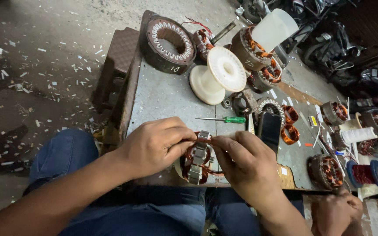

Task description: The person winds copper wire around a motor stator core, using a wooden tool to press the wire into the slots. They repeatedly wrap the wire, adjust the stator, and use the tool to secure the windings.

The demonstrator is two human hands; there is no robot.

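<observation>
At the counter (162,96) near edge, left hand (154,146) and right hand (246,164) both grip the stator (197,159) between them, fingers closed on its copper windings; a screwdriver (224,119) lies just beyond.

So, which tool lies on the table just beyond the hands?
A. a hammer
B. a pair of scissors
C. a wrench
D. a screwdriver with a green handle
D: a screwdriver with a green handle lies flat on the table, just beyond the hands holding the small stator.

A motor-rewinding workshop: wound stators (168,43), copper coils (290,133), wire spools (218,74) crowd a grimy metal bench (162,96).
</observation>
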